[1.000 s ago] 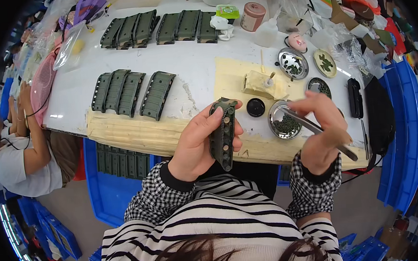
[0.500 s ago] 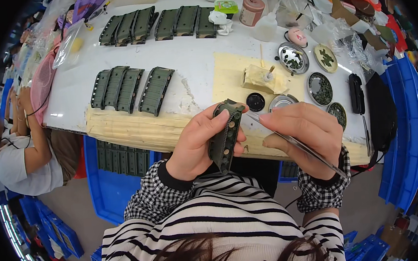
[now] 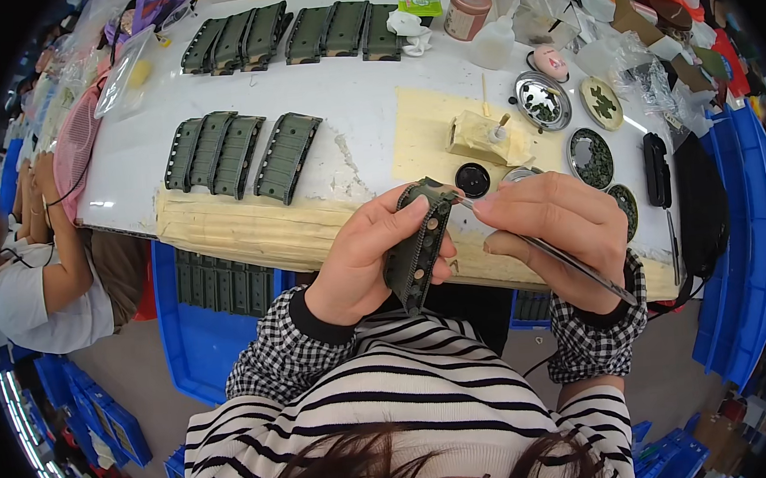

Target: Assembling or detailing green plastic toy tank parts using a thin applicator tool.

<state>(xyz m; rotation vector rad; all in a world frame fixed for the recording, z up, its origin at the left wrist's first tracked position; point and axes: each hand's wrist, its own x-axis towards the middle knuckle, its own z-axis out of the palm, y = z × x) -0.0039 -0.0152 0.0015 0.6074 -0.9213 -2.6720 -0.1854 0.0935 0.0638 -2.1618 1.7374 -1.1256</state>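
Observation:
My left hand (image 3: pixel 353 259) grips a dark green, curved, ribbed piece (image 3: pixel 414 259) upright above the table's near edge, with the thumb on its upper part. Round tan spots and a row of holes show along the side turned to me. My right hand (image 3: pixel 568 222) pinches slim metal tweezers (image 3: pixel 572 270). Their tip points at the upper end of the piece, close to it; whether it touches or carries anything is too small to tell. Similar green pieces (image 3: pixel 287 159) lie in rows on the table to the left and at the back.
Right of my hands stand round dishes (image 3: pixel 590 159) of small green bits and a tape-wrapped block (image 3: pixel 490 138). A black round cap (image 3: pixel 472 180) lies nearby. Yellowish padding (image 3: pixel 240 231) covers the table's front edge. Below is a blue bin (image 3: pixel 204 340). Another person (image 3: pixel 57 279) sits at left.
My right hand and the tweezers have shifted slightly, their tip staying by the upper end of the piece. The view has moved a little. My left hand keeps its grip.

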